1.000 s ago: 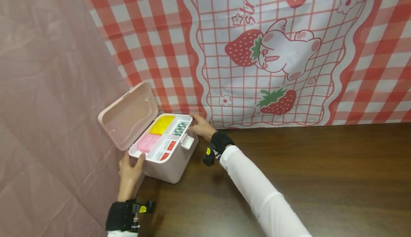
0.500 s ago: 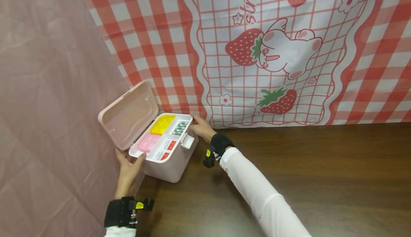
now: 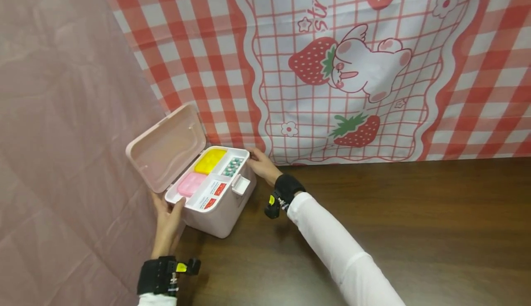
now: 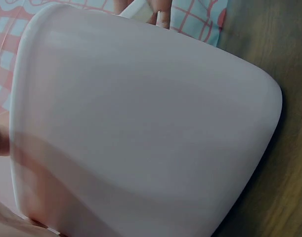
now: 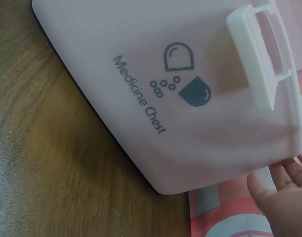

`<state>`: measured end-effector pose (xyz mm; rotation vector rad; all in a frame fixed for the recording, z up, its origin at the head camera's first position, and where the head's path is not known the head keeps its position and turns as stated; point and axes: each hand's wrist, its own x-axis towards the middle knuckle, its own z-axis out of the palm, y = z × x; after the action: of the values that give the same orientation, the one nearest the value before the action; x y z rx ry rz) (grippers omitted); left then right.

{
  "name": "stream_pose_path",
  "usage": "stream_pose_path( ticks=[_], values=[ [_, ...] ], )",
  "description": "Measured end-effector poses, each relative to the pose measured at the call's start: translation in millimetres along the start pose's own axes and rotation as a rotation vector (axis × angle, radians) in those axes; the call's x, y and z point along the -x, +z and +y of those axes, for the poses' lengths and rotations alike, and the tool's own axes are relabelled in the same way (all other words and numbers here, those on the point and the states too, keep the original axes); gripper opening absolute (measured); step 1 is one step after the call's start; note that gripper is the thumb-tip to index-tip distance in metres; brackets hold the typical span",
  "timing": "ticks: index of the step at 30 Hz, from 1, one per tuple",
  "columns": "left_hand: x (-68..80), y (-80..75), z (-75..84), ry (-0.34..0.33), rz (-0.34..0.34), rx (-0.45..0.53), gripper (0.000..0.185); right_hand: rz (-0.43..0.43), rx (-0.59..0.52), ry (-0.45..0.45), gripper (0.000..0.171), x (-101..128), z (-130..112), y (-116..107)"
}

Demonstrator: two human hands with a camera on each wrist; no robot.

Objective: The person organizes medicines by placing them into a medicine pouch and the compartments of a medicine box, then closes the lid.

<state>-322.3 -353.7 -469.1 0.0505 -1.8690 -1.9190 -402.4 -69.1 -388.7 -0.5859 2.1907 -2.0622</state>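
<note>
Head view: pink medicine chest (image 3: 215, 204), lid up, fingers of both hands gripping its ends.

A dark wooden table (image 3: 415, 232) meets a hanging red-and-white checked cloth (image 3: 199, 43) printed with strawberries and a white rabbit (image 3: 367, 68). A plain pink sheet (image 3: 62, 112) hangs at left.

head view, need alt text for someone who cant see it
A person's left hand and right hand hold opposite ends of an open pink medicine chest on a dark wooden table. Its lid stands raised over a tray with a yellow case, a pink case and a blister pack; a strawberry-print cloth hangs behind.
</note>
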Motion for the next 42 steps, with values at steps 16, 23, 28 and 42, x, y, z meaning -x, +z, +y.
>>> stream_pose_path(
  ticks=[16, 23, 28, 42],
  values=[
    [51.0, 29.3, 54.0, 0.031, -0.118, 0.071, 0.076, 0.132, 0.086, 0.025, 0.035, 24.6, -4.3, -15.4],
    [67.0, 45.8, 82.5, -0.075, -0.112, -0.016, 0.065, 0.079, 0.136, 0.028, 0.037, 40.5, -9.5, -32.0],
    [71.3, 51.1, 82.1, -0.038, -0.162, 0.013, 0.062, 0.065, 0.144, 0.026, 0.034, 58.3, -12.4, -43.9],
    [92.9, 72.1, 77.9, -0.101, -0.230, -0.144, 0.059, 0.033, 0.045, 0.035, 0.030, 118.1, -17.9, -68.6]
  ],
)
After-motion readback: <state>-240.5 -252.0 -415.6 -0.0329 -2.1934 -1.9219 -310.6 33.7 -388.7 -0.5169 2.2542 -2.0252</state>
